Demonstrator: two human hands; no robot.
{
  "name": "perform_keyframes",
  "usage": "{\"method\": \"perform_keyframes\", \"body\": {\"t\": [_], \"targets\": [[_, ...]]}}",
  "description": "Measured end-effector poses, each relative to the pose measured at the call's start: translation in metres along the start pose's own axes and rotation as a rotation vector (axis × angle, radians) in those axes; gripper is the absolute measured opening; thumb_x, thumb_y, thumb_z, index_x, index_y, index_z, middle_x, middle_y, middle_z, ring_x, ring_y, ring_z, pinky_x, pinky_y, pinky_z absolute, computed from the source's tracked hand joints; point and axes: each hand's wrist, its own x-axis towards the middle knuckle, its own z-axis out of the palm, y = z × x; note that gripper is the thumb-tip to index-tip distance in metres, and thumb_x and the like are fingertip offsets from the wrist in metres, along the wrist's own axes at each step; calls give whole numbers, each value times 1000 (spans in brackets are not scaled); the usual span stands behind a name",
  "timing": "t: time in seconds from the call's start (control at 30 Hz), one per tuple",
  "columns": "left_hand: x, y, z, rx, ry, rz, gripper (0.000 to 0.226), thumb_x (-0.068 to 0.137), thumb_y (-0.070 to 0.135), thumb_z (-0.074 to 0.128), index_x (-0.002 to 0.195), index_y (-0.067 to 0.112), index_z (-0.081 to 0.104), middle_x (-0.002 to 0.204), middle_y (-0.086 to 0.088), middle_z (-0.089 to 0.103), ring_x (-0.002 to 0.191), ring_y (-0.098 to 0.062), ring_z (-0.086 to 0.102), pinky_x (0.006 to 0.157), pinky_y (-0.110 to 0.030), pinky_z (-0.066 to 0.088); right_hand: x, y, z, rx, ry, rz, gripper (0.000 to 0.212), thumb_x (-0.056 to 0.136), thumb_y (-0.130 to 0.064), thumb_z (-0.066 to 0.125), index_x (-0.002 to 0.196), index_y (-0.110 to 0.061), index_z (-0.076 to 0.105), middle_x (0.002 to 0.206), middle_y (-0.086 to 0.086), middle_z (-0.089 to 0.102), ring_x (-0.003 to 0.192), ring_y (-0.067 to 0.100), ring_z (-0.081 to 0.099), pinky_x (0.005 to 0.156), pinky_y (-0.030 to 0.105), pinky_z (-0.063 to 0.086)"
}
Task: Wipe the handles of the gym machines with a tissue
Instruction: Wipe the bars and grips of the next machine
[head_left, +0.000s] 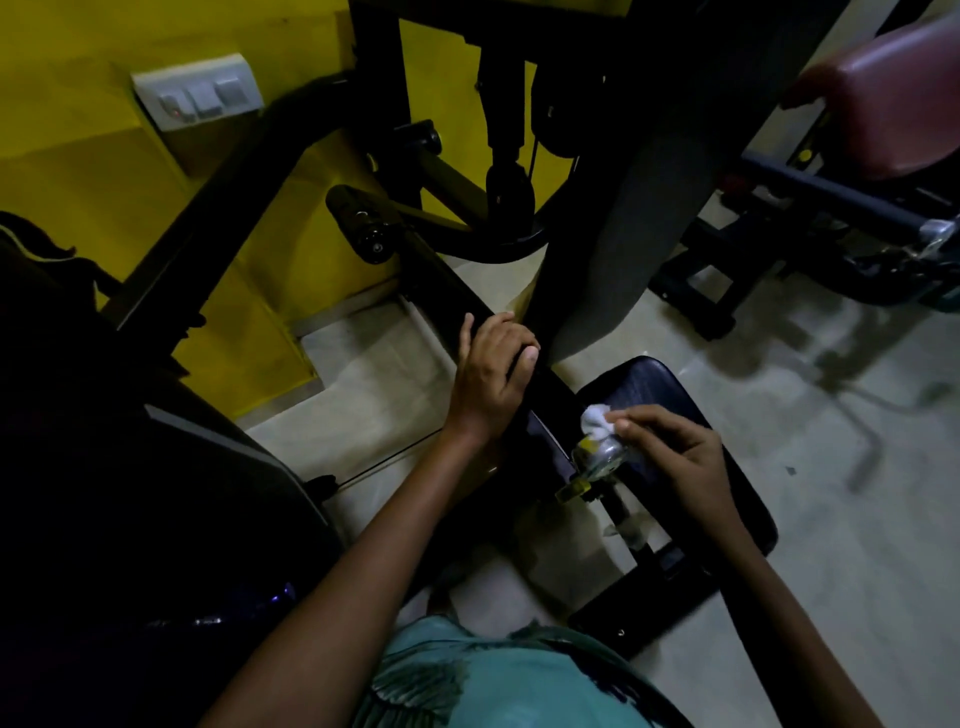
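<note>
My right hand (680, 457) pinches a crumpled white tissue (596, 417) and holds it against the top of a silver metal knob (602, 457) on the black machine. A small yellow part sits just below that knob. My left hand (493, 379) grips the black frame bar (447, 280) that slopes up to the left. A black padded seat (727, 499) lies under my right hand. Further up the bar sits a black roller pad (358, 223).
A yellow wall with a white switch plate (197, 96) is at the left. A grey upright panel (623, 223) rises behind my left hand. A maroon padded bench (893, 98) and its black frame stand at the upper right. Pale tiled floor (831, 467) spreads to the right.
</note>
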Motion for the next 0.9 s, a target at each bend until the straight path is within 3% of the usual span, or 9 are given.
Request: {"method": "perform_keyframes", "body": {"t": [0.1, 0.17, 0.27, 0.3, 0.33, 0.43, 0.53, 0.7, 0.9], "targets": [[0, 0, 0, -9, 1, -7, 42, 94, 32, 30, 87, 7, 63, 97, -5, 64, 121, -15, 43, 113, -49, 12, -10, 13, 5, 219, 159, 317, 20, 89, 2, 52, 81, -11, 66, 69, -3, 69, 59, 9, 62, 49, 16, 50], [0, -2, 1, -9, 3, -14, 42, 94, 32, 30, 87, 7, 63, 98, -5, 64, 121, -14, 42, 113, -49, 12, -19, 22, 12, 471, 128, 521, 7, 87, -6, 57, 92, -4, 62, 82, 8, 67, 59, 11, 64, 47, 16, 50], [-1, -3, 2, -10, 2, -9, 42, 94, 32, 30, 87, 7, 63, 99, -5, 64, 120, -14, 43, 113, -48, 12, -33, 40, 22, 810, 76, 672, 84, 44, -25, 90, 115, 5, 56, 110, 24, 63, 84, 22, 68, 65, 23, 57], [-1, -3, 2, -8, 3, -8, 42, 94, 32, 30, 88, 7, 63, 99, -5, 64, 120, -14, 43, 113, -49, 12, -36, 42, 25, 865, 95, 673, 92, 38, -26, 92, 116, 6, 55, 112, 27, 62, 90, 24, 67, 71, 25, 58], [-1, -3, 2, -7, 6, -6, 41, 94, 32, 30, 88, 7, 63, 99, -5, 64, 120, -14, 43, 113, -49, 13, -38, 43, 28, 871, 132, 636, 82, 45, -25, 89, 113, 6, 57, 109, 26, 63, 89, 24, 67, 73, 25, 57], [-1, -3, 2, -2, 15, 2, 41, 94, 31, 31, 88, 7, 63, 99, -5, 64, 119, -13, 43, 112, -50, 13, -40, 33, 32, 640, 397, 530, 4, 86, -9, 59, 86, -7, 63, 79, 10, 67, 66, 16, 64, 59, 22, 52], [-1, -4, 3, 3, 15, 3, 42, 94, 32, 30, 88, 6, 64, 99, -6, 65, 119, -13, 43, 113, -50, 13, -44, 22, 33, 298, 541, 256, 22, 86, -3, 61, 72, -20, 66, 70, -3, 67, 72, 15, 61, 67, 29, 51], [-1, -3, 3, -2, 22, -11, 44, 94, 32, 29, 88, 5, 64, 100, -8, 64, 119, -13, 42, 113, -48, 12, -54, 26, 40, -214, 529, -182, 26, 78, 5, 68, 80, -20, 61, 81, -4, 60, 74, -1, 59, 69, 12, 48], [-1, -3, 3, 3, 23, -5, 43, 94, 32, 30, 88, 6, 64, 100, -9, 65, 119, -15, 43, 113, -51, 14, -54, 28, 40, -226, 553, -239, 24, 76, 10, 68, 83, -13, 64, 82, -5, 59, 75, -2, 58, 69, 12, 48]]}}
